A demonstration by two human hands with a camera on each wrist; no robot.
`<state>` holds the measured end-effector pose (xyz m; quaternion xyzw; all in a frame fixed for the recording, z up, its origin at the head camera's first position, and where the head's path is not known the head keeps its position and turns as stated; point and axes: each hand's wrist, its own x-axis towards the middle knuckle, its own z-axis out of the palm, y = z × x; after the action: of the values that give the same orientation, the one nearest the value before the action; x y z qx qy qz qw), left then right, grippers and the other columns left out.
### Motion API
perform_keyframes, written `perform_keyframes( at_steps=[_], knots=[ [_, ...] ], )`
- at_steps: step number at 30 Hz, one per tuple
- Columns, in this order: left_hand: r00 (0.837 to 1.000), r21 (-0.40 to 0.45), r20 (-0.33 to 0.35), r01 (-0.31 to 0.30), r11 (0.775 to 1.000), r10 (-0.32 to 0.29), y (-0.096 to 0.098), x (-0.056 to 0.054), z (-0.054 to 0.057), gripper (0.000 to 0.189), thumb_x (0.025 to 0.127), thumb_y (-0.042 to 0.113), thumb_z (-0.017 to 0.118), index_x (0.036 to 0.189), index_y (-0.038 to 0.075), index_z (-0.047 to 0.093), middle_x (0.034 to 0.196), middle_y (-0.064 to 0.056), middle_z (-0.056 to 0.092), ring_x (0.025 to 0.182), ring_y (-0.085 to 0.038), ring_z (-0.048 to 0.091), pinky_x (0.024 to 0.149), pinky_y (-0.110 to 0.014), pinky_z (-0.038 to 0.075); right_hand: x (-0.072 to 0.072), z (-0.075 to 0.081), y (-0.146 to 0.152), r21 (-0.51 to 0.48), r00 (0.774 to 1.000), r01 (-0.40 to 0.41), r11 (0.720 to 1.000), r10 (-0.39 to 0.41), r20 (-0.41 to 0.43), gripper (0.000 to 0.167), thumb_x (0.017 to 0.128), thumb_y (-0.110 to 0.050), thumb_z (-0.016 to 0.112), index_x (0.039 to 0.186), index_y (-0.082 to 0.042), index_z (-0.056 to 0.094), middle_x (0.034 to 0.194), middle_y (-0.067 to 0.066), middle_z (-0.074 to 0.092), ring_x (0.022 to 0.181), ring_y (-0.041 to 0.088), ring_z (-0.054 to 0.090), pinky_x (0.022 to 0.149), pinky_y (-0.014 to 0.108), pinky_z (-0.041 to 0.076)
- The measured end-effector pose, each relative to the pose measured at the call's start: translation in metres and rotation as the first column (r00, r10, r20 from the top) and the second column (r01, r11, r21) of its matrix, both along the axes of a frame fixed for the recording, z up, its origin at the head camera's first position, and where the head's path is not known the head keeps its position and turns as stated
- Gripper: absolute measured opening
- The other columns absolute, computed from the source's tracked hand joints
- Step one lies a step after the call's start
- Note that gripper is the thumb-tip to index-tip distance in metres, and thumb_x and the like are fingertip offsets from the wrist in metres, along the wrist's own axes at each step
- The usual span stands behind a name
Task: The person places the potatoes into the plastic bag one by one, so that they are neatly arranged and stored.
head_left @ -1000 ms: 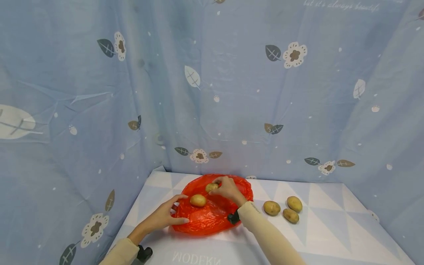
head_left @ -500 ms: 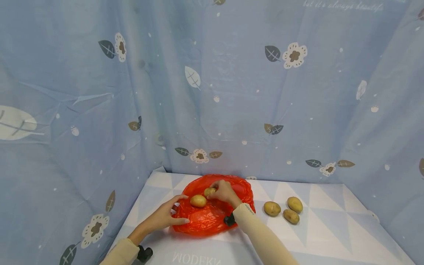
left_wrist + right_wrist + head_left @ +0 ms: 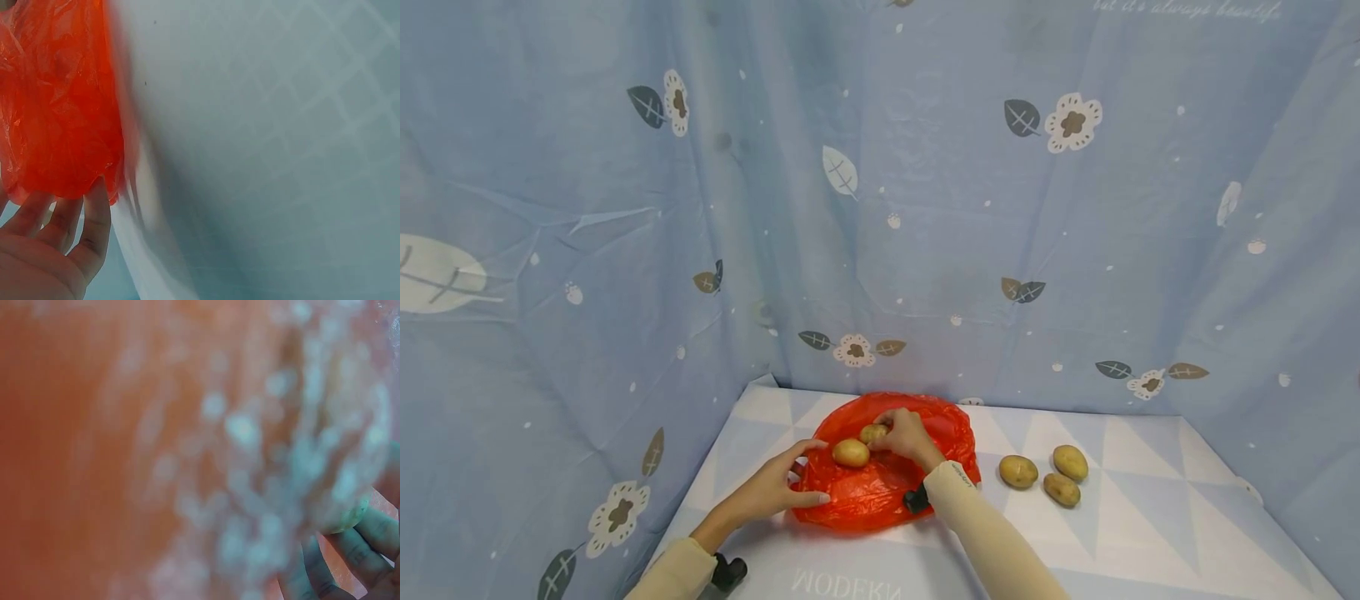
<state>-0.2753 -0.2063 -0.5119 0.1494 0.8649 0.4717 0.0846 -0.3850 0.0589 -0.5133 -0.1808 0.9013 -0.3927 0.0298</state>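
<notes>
A crumpled red plastic bag lies spread wide on the table. One potato rests in it near the left hand. Just behind that one, a second potato is held in the fingers of my right hand, which reaches down into the bag. My left hand holds the bag's left side, thumb and index finger spread over the red plastic. In the left wrist view the fingers meet the edge of the bag. Blurred red plastic covers most of the right wrist view, with a sliver of potato between fingers.
Three more potatoes lie to the right of the bag: a left one, a back one and a front one. The table has a triangle-patterned cover. Blue floral curtains hang behind and at the left.
My right hand has moved left and slightly lower with its potato, bringing it next to the other potato in the bag. My left hand stays in place.
</notes>
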Motion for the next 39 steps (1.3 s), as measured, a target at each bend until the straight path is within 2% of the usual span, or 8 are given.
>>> perform_keyframes(
  at_steps=[7, 13, 16, 20, 24, 30, 34, 39],
  knots=[
    [1.0, -0.01, -0.002, -0.001, 1.0, 0.001, 0.0, 0.0, 0.0, 0.08, 0.083, 0.032, 0.088, 0.149, 0.017, 0.047, 0.118, -0.008, 0.06, 0.102, -0.025, 0.056, 0.078, -0.035, 0.056, 0.003, -0.001, 0.0, -0.042, 0.999, 0.009, 0.999, -0.008, 0.031, 0.038, 0.083, -0.019, 0.088, 0.115, -0.005, 0.074, 0.103, 0.004, 0.07, 0.095, 0.022, 0.059, 0.089, 0.041, 0.054],
    [1.0, -0.011, -0.002, -0.006, 1.0, 0.006, -0.001, 0.0, 0.0, 0.079, 0.083, 0.032, 0.088, 0.149, 0.017, 0.047, 0.118, -0.008, 0.06, 0.103, -0.025, 0.056, 0.079, -0.036, 0.057, 0.001, 0.001, 0.003, -0.093, 0.998, -0.01, 0.996, 0.016, 0.065, 0.036, 0.085, -0.014, 0.086, 0.117, -0.002, 0.073, 0.106, 0.006, 0.07, 0.093, 0.022, 0.062, 0.083, 0.038, 0.057],
    [1.0, -0.016, -0.005, -0.01, 1.0, 0.01, -0.001, 0.0, -0.001, 0.078, 0.083, 0.033, 0.088, 0.149, 0.017, 0.048, 0.118, -0.008, 0.06, 0.103, -0.026, 0.056, 0.078, -0.035, 0.056, 0.002, 0.005, 0.006, -0.121, 0.996, -0.012, 0.993, 0.022, 0.082, 0.035, 0.088, -0.013, 0.083, 0.118, -0.001, 0.072, 0.109, 0.008, 0.071, 0.098, 0.023, 0.063, 0.085, 0.039, 0.057],
    [1.0, -0.024, -0.007, -0.016, 1.0, 0.016, 0.0, 0.0, -0.001, 0.078, 0.083, 0.034, 0.088, 0.148, 0.018, 0.048, 0.119, -0.009, 0.06, 0.103, -0.026, 0.056, 0.078, -0.034, 0.057, 0.005, 0.011, 0.01, -0.129, 0.998, -0.011, 0.992, 0.02, 0.067, 0.038, 0.087, -0.015, 0.084, 0.119, 0.0, 0.072, 0.114, 0.01, 0.07, 0.107, 0.028, 0.063, 0.094, 0.044, 0.054],
    [1.0, -0.023, 0.001, -0.02, 1.0, 0.02, 0.001, 0.001, -0.002, 0.079, 0.082, 0.033, 0.088, 0.148, 0.018, 0.048, 0.119, -0.008, 0.06, 0.102, -0.025, 0.056, 0.078, -0.034, 0.057, 0.007, 0.016, 0.017, -0.119, 0.999, -0.029, 0.992, 0.033, 0.039, 0.037, 0.087, -0.017, 0.085, 0.118, -0.002, 0.073, 0.114, 0.011, 0.071, 0.111, 0.031, 0.062, 0.096, 0.047, 0.053],
    [1.0, -0.023, -0.005, -0.015, 1.0, 0.015, 0.001, 0.001, -0.001, 0.079, 0.082, 0.032, 0.089, 0.148, 0.017, 0.048, 0.116, -0.008, 0.06, 0.101, -0.025, 0.055, 0.077, -0.035, 0.056, 0.009, 0.027, 0.031, -0.111, 0.999, -0.046, 0.993, 0.045, -0.014, 0.034, 0.088, -0.015, 0.082, 0.118, -0.003, 0.072, 0.115, 0.013, 0.071, 0.103, 0.029, 0.066, 0.088, 0.043, 0.056],
    [1.0, -0.023, -0.003, -0.018, 1.0, 0.018, 0.003, 0.002, 0.0, 0.079, 0.082, 0.032, 0.089, 0.148, 0.018, 0.048, 0.114, -0.007, 0.06, 0.101, -0.025, 0.055, 0.076, -0.034, 0.055, 0.012, 0.034, 0.047, -0.121, 0.999, -0.032, 0.992, 0.028, -0.03, 0.036, 0.089, -0.018, 0.082, 0.121, -0.004, 0.072, 0.117, 0.013, 0.072, 0.091, 0.021, 0.067, 0.079, 0.038, 0.056],
    [1.0, -0.02, 0.0, -0.011, 1.0, 0.011, 0.003, 0.002, 0.0, 0.08, 0.081, 0.033, 0.089, 0.148, 0.017, 0.048, 0.112, -0.005, 0.06, 0.101, -0.025, 0.055, 0.074, -0.034, 0.055, 0.019, 0.041, 0.071, -0.146, 0.999, -0.005, 0.989, -0.002, -0.044, 0.035, 0.089, -0.018, 0.082, 0.12, -0.005, 0.072, 0.115, 0.013, 0.073, 0.088, 0.018, 0.066, 0.075, 0.035, 0.057]
  ],
)
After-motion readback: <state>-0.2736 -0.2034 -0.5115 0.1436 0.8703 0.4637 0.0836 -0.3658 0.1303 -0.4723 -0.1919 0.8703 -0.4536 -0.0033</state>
